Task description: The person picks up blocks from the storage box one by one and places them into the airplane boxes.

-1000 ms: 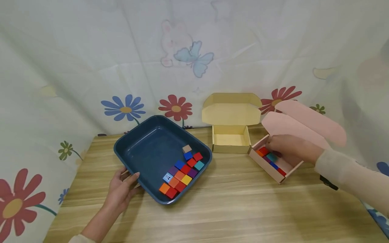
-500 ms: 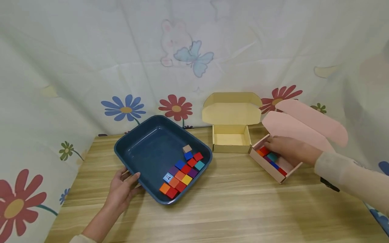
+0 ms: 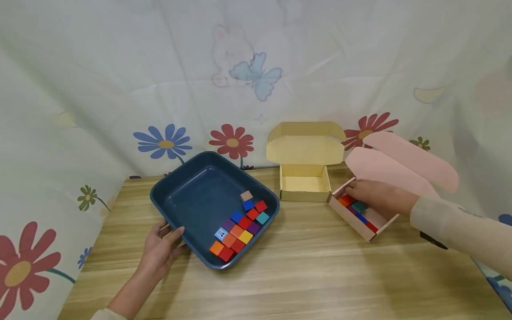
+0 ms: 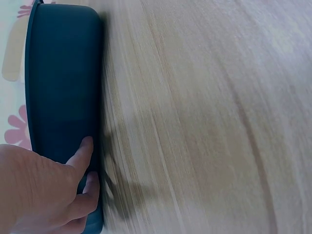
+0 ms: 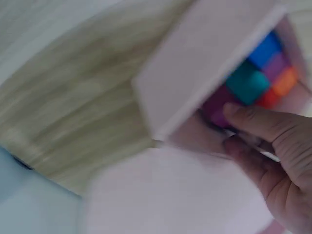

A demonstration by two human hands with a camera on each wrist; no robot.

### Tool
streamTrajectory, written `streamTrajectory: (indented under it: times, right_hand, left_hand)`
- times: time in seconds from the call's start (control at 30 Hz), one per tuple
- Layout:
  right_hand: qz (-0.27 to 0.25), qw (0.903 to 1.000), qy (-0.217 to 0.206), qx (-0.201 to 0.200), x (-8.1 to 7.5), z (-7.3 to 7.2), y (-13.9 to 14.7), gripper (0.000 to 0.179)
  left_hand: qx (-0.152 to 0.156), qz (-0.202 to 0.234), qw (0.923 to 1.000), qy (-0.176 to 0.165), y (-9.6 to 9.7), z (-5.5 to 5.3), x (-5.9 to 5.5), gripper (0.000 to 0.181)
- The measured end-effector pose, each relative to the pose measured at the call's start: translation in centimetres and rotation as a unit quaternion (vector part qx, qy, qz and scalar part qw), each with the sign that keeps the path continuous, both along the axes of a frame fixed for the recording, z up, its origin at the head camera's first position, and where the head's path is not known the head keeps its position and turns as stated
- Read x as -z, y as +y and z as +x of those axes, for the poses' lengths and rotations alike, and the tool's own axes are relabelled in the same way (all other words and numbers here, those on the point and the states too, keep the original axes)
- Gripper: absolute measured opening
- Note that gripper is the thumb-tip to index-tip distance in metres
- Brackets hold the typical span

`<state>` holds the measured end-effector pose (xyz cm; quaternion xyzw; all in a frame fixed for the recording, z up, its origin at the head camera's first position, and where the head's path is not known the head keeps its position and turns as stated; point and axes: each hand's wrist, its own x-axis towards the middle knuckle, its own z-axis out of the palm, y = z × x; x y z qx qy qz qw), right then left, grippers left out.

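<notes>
My left hand (image 3: 158, 253) is at the near left side of a dark blue tray (image 3: 188, 195). Its thumb lies at the rim, while in the left wrist view the fingers (image 4: 84, 155) press against the outer wall. Several coloured blocks (image 3: 236, 231) fill the tray's near right side. Reaching into an open pink box (image 3: 351, 220), my right hand (image 3: 380, 195) has its fingertips at the back. The right wrist view shows thumb and finger pinching a purple block (image 5: 215, 105), beside a teal block (image 5: 247, 83). Red, orange and blue blocks also lie in this box.
An open yellow box (image 3: 306, 184) with a raised lid stands between the tray and the pink box. The pink lid (image 3: 400, 164) rises behind my right hand. A flower-printed curtain (image 3: 256, 111) borders the wooden table (image 3: 288, 284) at the back.
My right hand shifts slightly and flattens a little inside the pink box, its fingertips staying near the back. The left hand, the tray and its blocks stay in place.
</notes>
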<state>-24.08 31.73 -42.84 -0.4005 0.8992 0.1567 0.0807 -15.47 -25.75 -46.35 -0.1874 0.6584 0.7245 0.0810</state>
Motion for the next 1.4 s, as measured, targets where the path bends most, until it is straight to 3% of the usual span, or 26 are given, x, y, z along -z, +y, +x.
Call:
streamTrajectory:
  times: [0.17, 0.23, 0.33, 0.5, 0.63, 0.83, 1.03, 1.17, 1.4]
  right_hand:
    - [-0.061, 0.9968, 0.049, 0.014, -3.1, -0.9, -2.5, 0.033]
    - [-0.085, 0.9948, 0.052, 0.021, -4.8, -1.5, -4.0, 0.031]
    - [-0.119, 0.9921, 0.03, 0.029, -6.7, -2.2, -6.1, 0.023]
    - [-0.116, 0.9925, -0.02, 0.033, -9.0, -3.0, -10.4, 0.026]
    - [-0.118, 0.9924, -0.032, 0.003, -10.0, -3.1, -14.2, 0.032]
    - [-0.125, 0.9892, -0.058, -0.049, -10.0, -3.1, -20.1, 0.038]
    - [-0.078, 0.9908, -0.088, -0.068, -9.5, -2.9, -25.4, 0.046]
    - [-0.058, 0.9893, -0.096, -0.093, -8.5, -2.7, -28.1, 0.045]
    - [-0.03, 0.9806, -0.15, -0.123, -6.6, -2.5, -32.2, 0.047]
  left_hand:
    - [-0.001, 0.001, 1.0, 0.001, 0.0, 0.0, -0.1, 0.08]
    - [-0.001, 0.002, 1.0, 0.003, 0.0, 0.0, -0.1, 0.08]
    - [0.0, 0.004, 1.0, 0.004, 0.0, 0.0, 0.0, 0.08]
    - [0.0, 0.004, 1.0, 0.003, -0.1, 0.2, 0.1, 0.079]
    - [0.0, 0.004, 1.0, 0.001, -0.1, 0.2, 0.2, 0.08]
    - [0.001, 0.004, 1.0, -0.001, 0.0, 0.1, 0.0, 0.081]
    - [-0.001, 0.003, 1.0, -0.001, 0.1, -0.1, -0.1, 0.08]
    - [-0.003, 0.003, 1.0, -0.001, 0.1, -0.2, 0.0, 0.079]
    - [-0.005, 0.004, 1.0, -0.004, -0.1, 0.0, -0.2, 0.08]
